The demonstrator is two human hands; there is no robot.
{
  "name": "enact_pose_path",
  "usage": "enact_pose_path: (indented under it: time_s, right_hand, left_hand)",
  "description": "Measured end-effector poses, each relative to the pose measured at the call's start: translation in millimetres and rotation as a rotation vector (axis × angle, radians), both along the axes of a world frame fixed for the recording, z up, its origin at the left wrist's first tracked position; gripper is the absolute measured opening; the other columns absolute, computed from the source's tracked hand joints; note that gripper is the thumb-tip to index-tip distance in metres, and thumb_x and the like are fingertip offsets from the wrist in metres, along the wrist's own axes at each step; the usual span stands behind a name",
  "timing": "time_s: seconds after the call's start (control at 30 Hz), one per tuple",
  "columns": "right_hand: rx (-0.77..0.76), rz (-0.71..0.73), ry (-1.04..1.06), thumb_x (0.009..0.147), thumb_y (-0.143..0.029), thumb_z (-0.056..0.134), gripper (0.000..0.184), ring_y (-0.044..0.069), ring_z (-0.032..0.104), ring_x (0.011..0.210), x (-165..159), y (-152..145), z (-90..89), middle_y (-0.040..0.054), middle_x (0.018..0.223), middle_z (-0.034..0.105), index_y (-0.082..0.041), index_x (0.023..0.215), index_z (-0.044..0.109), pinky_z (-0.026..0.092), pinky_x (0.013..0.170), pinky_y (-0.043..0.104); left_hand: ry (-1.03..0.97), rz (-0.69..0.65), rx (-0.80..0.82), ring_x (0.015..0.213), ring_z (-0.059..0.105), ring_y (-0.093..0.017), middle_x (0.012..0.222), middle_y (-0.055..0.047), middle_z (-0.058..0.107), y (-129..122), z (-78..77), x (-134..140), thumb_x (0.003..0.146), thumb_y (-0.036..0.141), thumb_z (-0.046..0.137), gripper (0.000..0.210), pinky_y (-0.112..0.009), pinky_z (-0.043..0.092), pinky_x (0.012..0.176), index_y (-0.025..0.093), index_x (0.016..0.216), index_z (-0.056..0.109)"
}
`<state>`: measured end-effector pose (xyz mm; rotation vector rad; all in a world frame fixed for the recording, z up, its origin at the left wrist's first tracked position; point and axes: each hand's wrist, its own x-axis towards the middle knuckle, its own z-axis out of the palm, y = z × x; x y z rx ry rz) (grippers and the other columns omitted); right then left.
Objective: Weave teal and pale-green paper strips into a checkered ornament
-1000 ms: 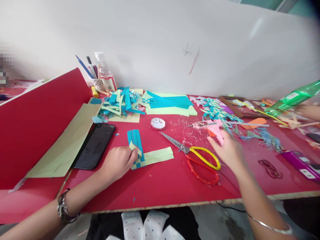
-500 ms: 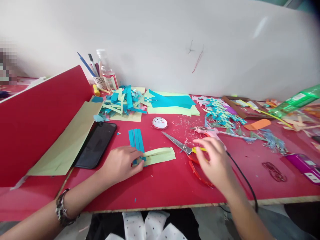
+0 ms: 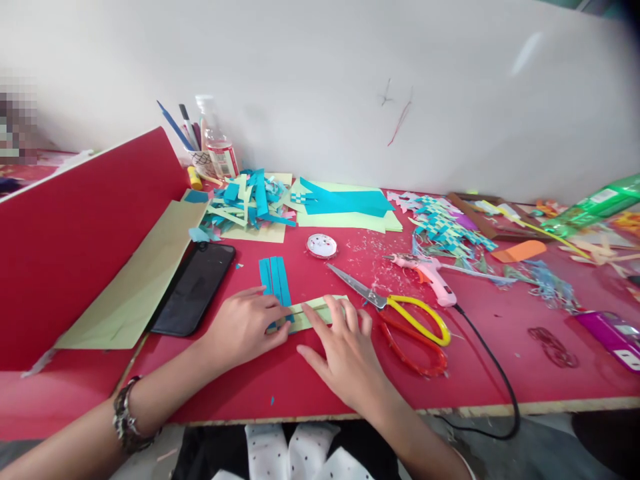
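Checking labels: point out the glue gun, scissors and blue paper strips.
Glue gun (image 3: pixel 434 270), head view: top of its handle.
Scissors (image 3: pixel 376 298), head view: blades, near the pivot.
Blue paper strips (image 3: pixel 277 277), head view: middle strip.

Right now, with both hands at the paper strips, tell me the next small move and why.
I'd probably smooth the pale green strips with the right hand. Its spread fingers lie over their length, while the left hand covers where they meet the blue strips and could steady them.
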<state>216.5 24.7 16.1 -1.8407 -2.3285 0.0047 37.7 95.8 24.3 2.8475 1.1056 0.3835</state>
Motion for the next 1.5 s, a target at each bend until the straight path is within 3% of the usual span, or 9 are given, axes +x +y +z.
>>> enact_pose_path:
  time_s: [0.23, 0.87, 1.1, 1.5]
  right_hand:
    - [-0.003, -0.035, -0.044, 0.086, -0.050, 0.029, 0.051, 0.034, 0.032, 0.119, 2.4, -0.1, -5.4, 0.0132, 0.133, 0.038, -0.024, 0.129, 0.040, 0.027, 0.087, 0.054]
    - [0.079, -0.196, -0.140, 0.086, -0.045, 0.033, 0.047, 0.032, 0.041, 0.108, 30.6, -4.2, -2.9, 0.0161, 0.125, 0.045, -0.020, 0.123, 0.047, 0.030, 0.081, 0.050]
    - [0.093, -0.143, -0.110, 0.086, -0.047, 0.032, 0.047, 0.030, 0.039, 0.110, 25.0, -2.3, -8.5, 0.0126, 0.127, 0.045, -0.025, 0.126, 0.043, 0.028, 0.084, 0.048]
    - [0.099, -0.188, -0.093, 0.086, -0.047, 0.031, 0.049, 0.031, 0.039, 0.111, 23.5, -2.8, -6.8, 0.0152, 0.127, 0.045, -0.019, 0.122, 0.047, 0.027, 0.085, 0.050]
  left_hand:
    - [-0.006, 0.024, -0.005, 0.074, 0.061, -0.017, 0.076, -0.003, 0.068, 0.6, -0.3, 1.2, 0.081, 0.026, 0.043, 0.024, -0.033, 0.043, 0.087, 0.021, 0.086, 0.065]
    - [-0.008, 0.018, -0.026, 0.073, 0.062, -0.016, 0.079, -0.002, 0.069, 1.1, -1.5, 0.6, 0.080, 0.025, 0.042, 0.025, -0.035, 0.042, 0.090, 0.021, 0.081, 0.067]
    - [-0.027, 0.013, 0.024, 0.071, 0.062, -0.016, 0.076, 0.000, 0.069, 1.0, -3.5, 0.4, 0.080, 0.024, 0.044, 0.023, -0.035, 0.045, 0.087, 0.021, 0.079, 0.067]
    - [-0.016, 0.002, 0.052, 0.071, 0.062, -0.017, 0.076, -0.001, 0.068, 2.9, -4.6, 0.8, 0.079, 0.024, 0.045, 0.022, -0.033, 0.047, 0.080, 0.021, 0.080, 0.067]
